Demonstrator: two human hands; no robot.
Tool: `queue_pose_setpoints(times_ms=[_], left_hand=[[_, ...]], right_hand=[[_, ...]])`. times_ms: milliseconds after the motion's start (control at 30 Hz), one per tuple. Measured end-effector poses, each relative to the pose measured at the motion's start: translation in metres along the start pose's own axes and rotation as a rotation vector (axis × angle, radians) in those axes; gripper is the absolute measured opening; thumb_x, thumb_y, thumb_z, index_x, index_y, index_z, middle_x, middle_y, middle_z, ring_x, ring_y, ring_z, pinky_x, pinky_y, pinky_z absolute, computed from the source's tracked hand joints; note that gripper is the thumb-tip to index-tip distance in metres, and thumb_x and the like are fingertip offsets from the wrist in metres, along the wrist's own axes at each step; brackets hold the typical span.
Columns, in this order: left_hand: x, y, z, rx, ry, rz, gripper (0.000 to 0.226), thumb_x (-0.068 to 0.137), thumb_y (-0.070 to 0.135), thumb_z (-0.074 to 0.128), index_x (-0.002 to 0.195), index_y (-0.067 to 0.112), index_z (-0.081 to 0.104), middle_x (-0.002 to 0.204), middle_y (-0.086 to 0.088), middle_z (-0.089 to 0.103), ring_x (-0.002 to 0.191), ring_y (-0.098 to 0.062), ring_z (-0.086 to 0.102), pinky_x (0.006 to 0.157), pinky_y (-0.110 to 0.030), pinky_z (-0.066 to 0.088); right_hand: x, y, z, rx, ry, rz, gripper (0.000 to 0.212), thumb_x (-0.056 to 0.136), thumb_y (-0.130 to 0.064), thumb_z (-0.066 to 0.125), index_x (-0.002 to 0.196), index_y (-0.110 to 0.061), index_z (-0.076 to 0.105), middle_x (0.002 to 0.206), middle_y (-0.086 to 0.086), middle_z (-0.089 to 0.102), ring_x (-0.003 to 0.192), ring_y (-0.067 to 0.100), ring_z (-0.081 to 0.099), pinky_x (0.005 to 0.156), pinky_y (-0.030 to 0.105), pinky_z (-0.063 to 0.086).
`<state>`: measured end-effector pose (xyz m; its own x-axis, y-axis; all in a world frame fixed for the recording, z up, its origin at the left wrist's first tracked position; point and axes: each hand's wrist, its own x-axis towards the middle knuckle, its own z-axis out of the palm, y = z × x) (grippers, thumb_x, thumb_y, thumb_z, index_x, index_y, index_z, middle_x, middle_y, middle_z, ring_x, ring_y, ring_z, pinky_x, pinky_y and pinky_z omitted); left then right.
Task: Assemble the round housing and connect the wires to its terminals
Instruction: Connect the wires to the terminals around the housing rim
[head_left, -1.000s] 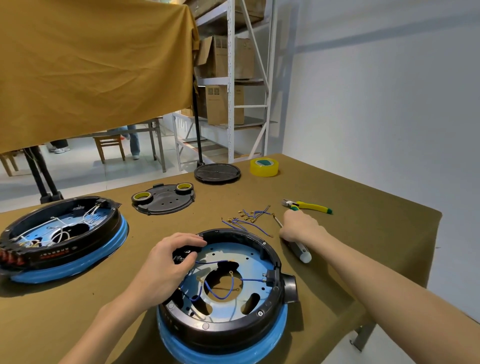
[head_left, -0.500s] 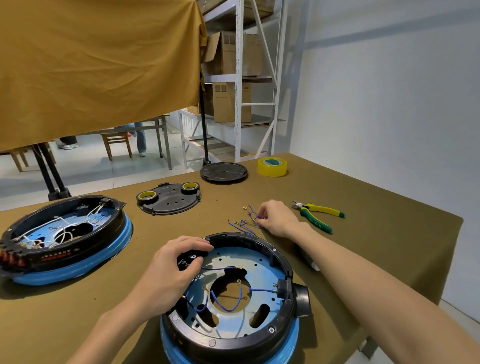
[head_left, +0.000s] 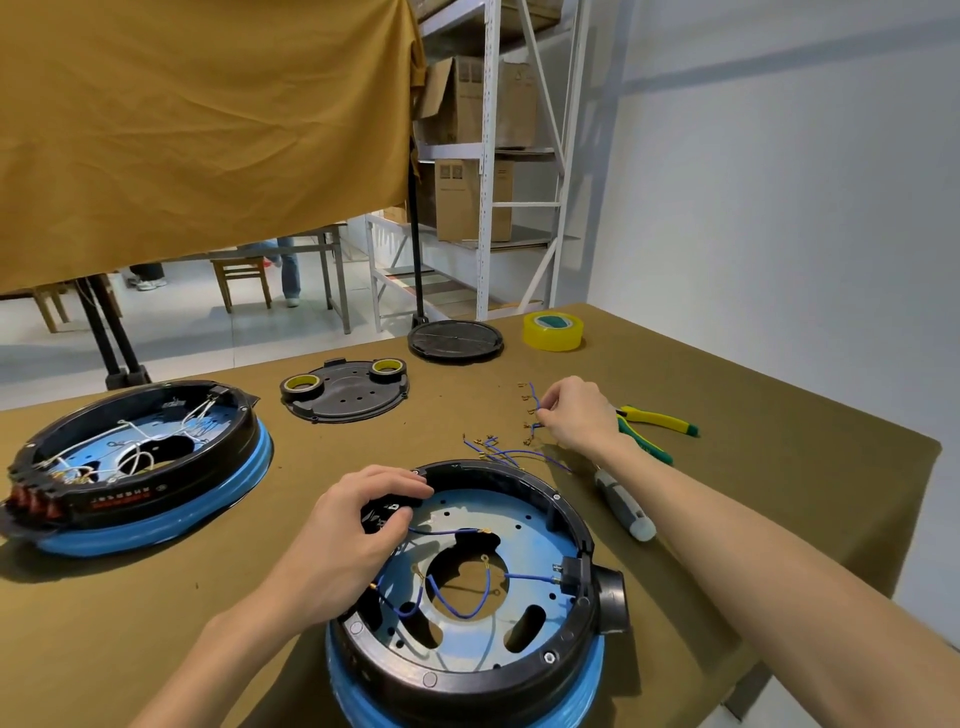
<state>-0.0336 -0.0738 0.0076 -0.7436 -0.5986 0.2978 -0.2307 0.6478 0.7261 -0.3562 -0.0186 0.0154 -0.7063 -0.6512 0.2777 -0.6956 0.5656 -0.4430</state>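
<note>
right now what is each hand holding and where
Right hand pinches a loose blue wire mid-length; left hand grips a black part inside the housing rim.

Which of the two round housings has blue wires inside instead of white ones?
The near housing under the left hand; the far-left housing holds white wires.

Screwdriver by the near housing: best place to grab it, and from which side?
Take the screwdriver by its thick grey-and-white handle, coming from above and from the right. It lies flat on the table cloth, handle toward the person, thin shaft toward the loose blue wires. The near housing crowds its left side; the right side looks free.
</note>
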Motion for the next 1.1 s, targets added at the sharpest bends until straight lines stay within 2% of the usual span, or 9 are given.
queue_pose_setpoints(times_ms=[200, 300, 433, 667, 733, 833, 900, 967, 1100], left_hand=[[0.0, 0.0, 0.0, 0.002, 0.006, 0.005, 0.029, 0.1, 0.015, 0.061, 0.111, 0.04, 0.074, 0.12, 0.033, 0.062, 0.123, 0.008, 0.051, 0.112, -0.036, 0.042], [0.0, 0.0, 0.0, -0.003, 0.009, 0.007, 0.029, 0.1, 0.015, 0.061, 0.11, 0.04, 0.074, 0.118, 0.034, 0.062, 0.122, 0.008, 0.051, 0.112, -0.035, 0.042], [0.001, 0.0, 0.0, -0.003, 0.009, 0.012, 0.03, 0.1, 0.014, 0.062, 0.109, 0.04, 0.074, 0.119, 0.032, 0.063, 0.123, 0.006, 0.051, 0.111, -0.035, 0.042], [0.0, 0.0, 0.001, -0.004, 0.01, 0.014, 0.03, 0.1, 0.014, 0.061, 0.111, 0.039, 0.074, 0.119, 0.031, 0.063, 0.123, 0.006, 0.051, 0.111, -0.031, 0.041], [0.0, 0.0, 0.001, -0.001, 0.01, 0.014, 0.03, 0.1, 0.014, 0.061, 0.111, 0.039, 0.074, 0.12, 0.031, 0.063, 0.123, 0.006, 0.051, 0.111, -0.03, 0.041], [0.001, 0.0, 0.0, -0.001, 0.006, 0.011, 0.029, 0.1, 0.015, 0.061, 0.112, 0.039, 0.073, 0.12, 0.03, 0.063, 0.124, 0.006, 0.05, 0.111, -0.03, 0.04], [0.001, 0.0, 0.0, 0.008, 0.003, 0.01, 0.029, 0.101, 0.015, 0.06, 0.112, 0.038, 0.073, 0.121, 0.03, 0.062, 0.124, 0.006, 0.05, 0.111, -0.029, 0.039], [0.001, 0.0, 0.0, 0.009, 0.001, 0.01, 0.028, 0.101, 0.015, 0.06, 0.112, 0.038, 0.073, 0.121, 0.03, 0.062, 0.124, 0.006, 0.049, 0.11, -0.027, 0.038], [0.0, 0.001, 0.0, 0.007, 0.0, 0.015, 0.029, 0.101, 0.015, 0.06, 0.112, 0.038, 0.073, 0.121, 0.029, 0.062, 0.124, 0.006, 0.049, 0.11, -0.026, 0.037]], right_hand=[[0.003, 0.009, -0.001, -0.012, -0.03, 0.067, 0.02, 0.094, -0.016, 0.065, 0.109, -0.02, 0.077, 0.113, 0.007, 0.074, 0.106, 0.03, 0.067, 0.085, 0.038, 0.054], [0.002, 0.014, -0.004, -0.037, -0.086, 0.011, 0.031, 0.089, -0.008, 0.061, 0.115, -0.02, 0.073, 0.115, 0.005, 0.074, 0.11, 0.028, 0.066, 0.091, 0.038, 0.055], [0.001, 0.021, -0.004, -0.114, -0.162, -0.099, 0.023, 0.089, -0.009, 0.061, 0.101, -0.025, 0.074, 0.112, 0.002, 0.074, 0.107, 0.026, 0.066, 0.085, 0.034, 0.052], [-0.001, 0.013, 0.003, -0.144, -0.34, -0.26, 0.041, 0.094, -0.002, 0.055, 0.123, -0.025, 0.074, 0.137, 0.003, 0.064, 0.125, 0.026, 0.058, 0.104, 0.04, 0.048], [-0.004, 0.01, 0.004, -0.128, -0.316, -0.228, 0.046, 0.092, 0.0, 0.055, 0.129, -0.023, 0.069, 0.135, 0.004, 0.066, 0.122, 0.026, 0.06, 0.101, 0.039, 0.051], [-0.009, 0.001, 0.008, -0.079, -0.203, -0.202, 0.034, 0.097, -0.011, 0.056, 0.126, -0.021, 0.069, 0.122, 0.004, 0.07, 0.112, 0.025, 0.064, 0.093, 0.038, 0.053], [-0.013, -0.01, 0.013, 0.009, -0.249, -0.201, 0.025, 0.1, -0.026, 0.058, 0.118, -0.018, 0.073, 0.11, 0.002, 0.071, 0.104, 0.023, 0.067, 0.091, 0.037, 0.055], [-0.017, -0.021, 0.02, 0.063, -0.335, -0.166, 0.031, 0.1, -0.039, 0.059, 0.108, -0.014, 0.076, 0.103, 0.003, 0.074, 0.095, 0.022, 0.069, 0.089, 0.039, 0.057], [-0.014, -0.037, 0.031, 0.033, -0.337, -0.097, 0.021, 0.094, -0.028, 0.071, 0.095, -0.009, 0.079, 0.099, 0.007, 0.076, 0.093, 0.025, 0.07, 0.086, 0.044, 0.059]])
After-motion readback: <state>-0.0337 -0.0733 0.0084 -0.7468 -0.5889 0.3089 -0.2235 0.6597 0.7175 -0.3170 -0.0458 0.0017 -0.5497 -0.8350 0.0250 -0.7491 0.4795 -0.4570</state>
